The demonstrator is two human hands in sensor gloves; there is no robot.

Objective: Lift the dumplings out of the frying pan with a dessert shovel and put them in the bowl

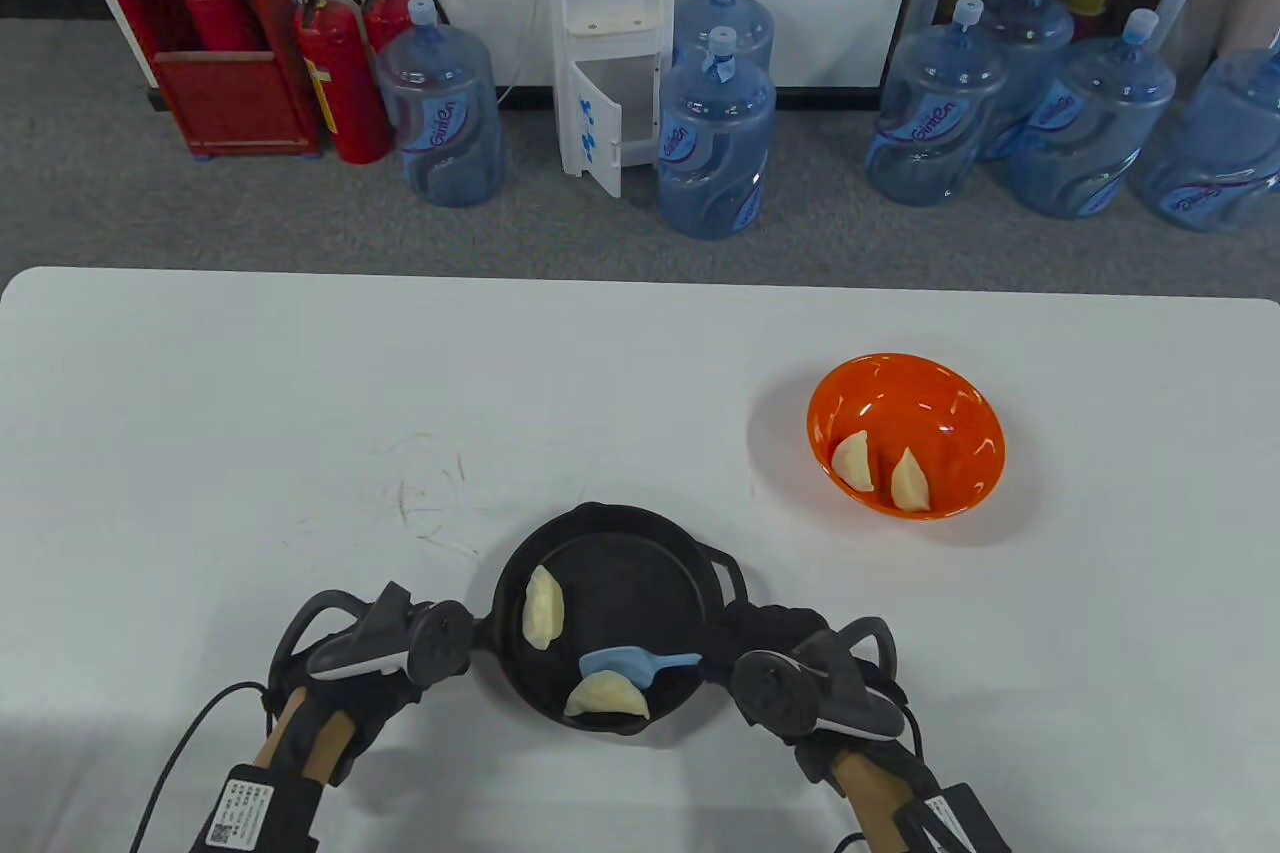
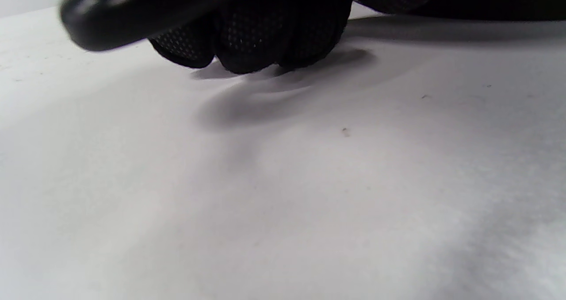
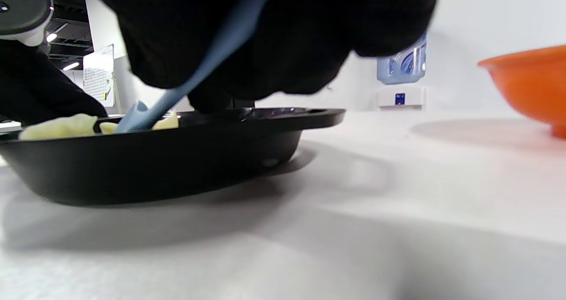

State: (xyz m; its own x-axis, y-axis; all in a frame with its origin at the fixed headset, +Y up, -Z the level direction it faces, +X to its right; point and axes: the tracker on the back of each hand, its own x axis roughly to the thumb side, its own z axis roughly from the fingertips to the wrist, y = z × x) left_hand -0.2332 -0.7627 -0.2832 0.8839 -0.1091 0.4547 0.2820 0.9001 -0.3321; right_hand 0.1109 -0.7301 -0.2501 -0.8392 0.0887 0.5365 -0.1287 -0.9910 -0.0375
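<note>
A black frying pan (image 1: 640, 583) sits near the table's front edge and holds two pale dumplings, one at its left side (image 1: 543, 606) and one at its near rim (image 1: 607, 696). My left hand (image 1: 450, 643) grips the pan's left handle (image 2: 110, 12), with its fingers (image 2: 247, 39) curled under it. My right hand (image 1: 750, 643) holds the handle of a light blue dessert shovel (image 1: 625, 663). The shovel's blade (image 3: 132, 116) lies down in the pan, right behind the near dumpling (image 3: 57, 125). The orange bowl (image 1: 900, 393) stands to the far right and holds two dumplings (image 1: 853, 460).
The white table (image 1: 300, 413) runs wide to the left and behind the pan. Beyond its far edge on the floor stand several blue water jugs (image 1: 715, 143), a water dispenser (image 1: 610, 33) and red fire extinguishers (image 1: 340, 83).
</note>
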